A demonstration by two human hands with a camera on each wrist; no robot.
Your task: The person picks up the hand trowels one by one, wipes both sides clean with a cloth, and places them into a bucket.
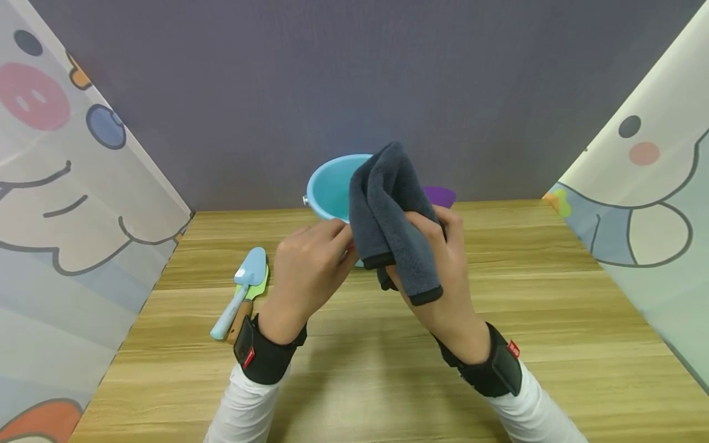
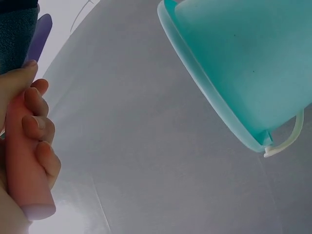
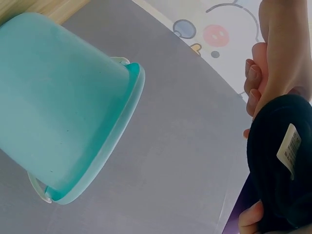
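1. Purple trowel (image 1: 440,196): held above tabletop (image 1: 554,295); long axis slanted from L hand, past cloth, toward back R corner.
2. L hand (image 1: 310,264): fingers wrapped round pink handle (image 2: 30,168).
3. R hand (image 1: 445,261): fingers clamped on grey cloth (image 1: 382,203), nearer blade end.
4. Bucket (image 3: 63,97) stood nr back edge; blue trowel (image 1: 252,266) lay atop green trowel (image 1: 258,290), twd L edge.
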